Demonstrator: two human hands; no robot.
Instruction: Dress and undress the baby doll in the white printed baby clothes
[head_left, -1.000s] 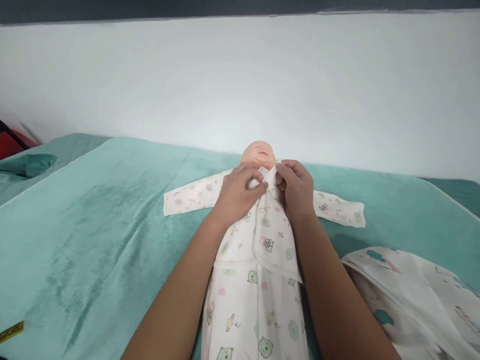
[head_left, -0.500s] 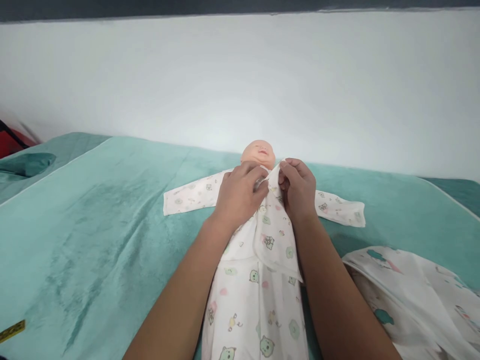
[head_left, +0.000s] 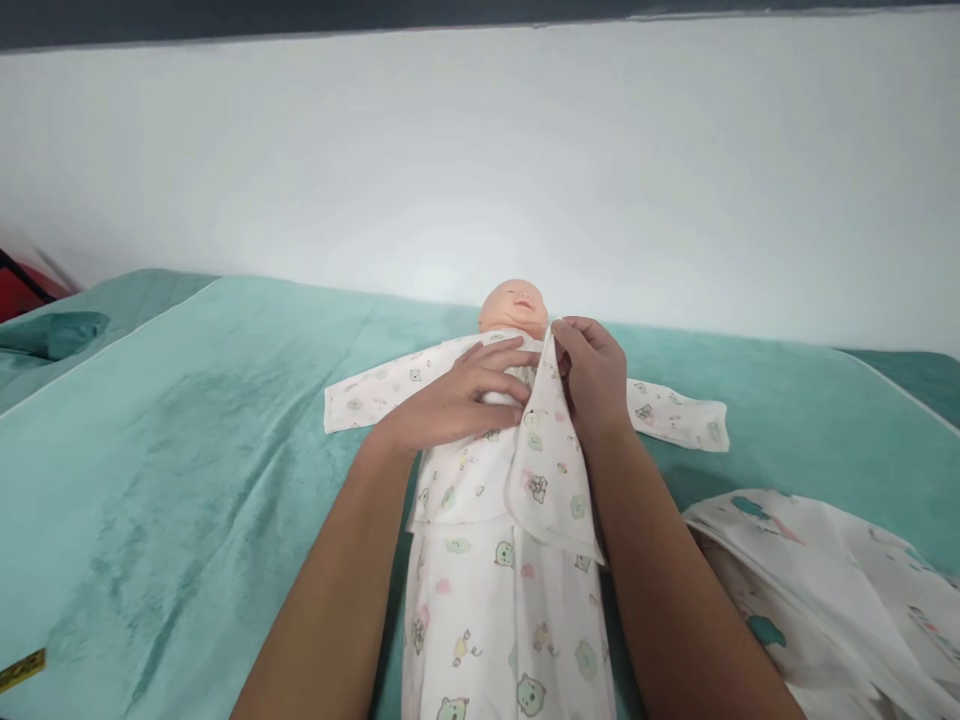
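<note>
A baby doll (head_left: 514, 306) lies on its back, head toward the wall. It wears a white baby top (head_left: 465, 480) with printed bears, its sleeves spread to both sides. White printed pants (head_left: 510, 620) cover the lower body. My left hand (head_left: 480, 390) lies on the doll's chest, fingers stretched out and spread over the cloth. My right hand (head_left: 594, 370) pinches the upper corner of the top's front flap (head_left: 553, 460) near the doll's neck, lifting it. The flap's lower part hangs over the waist. The doll's arms are hidden in the sleeves.
A teal plush cover (head_left: 225, 430) lies under the doll, against a white wall (head_left: 420, 160). A white printed cloth (head_left: 832, 590) lies bunched at the right. A yellow and black strip (head_left: 21, 670) is at the lower left, and something red (head_left: 22, 288) at the far left.
My left hand has let go of the flap's edge, turned flatter and spread its fingers on the chest. My right hand keeps its pinch, having shifted slightly left.
</note>
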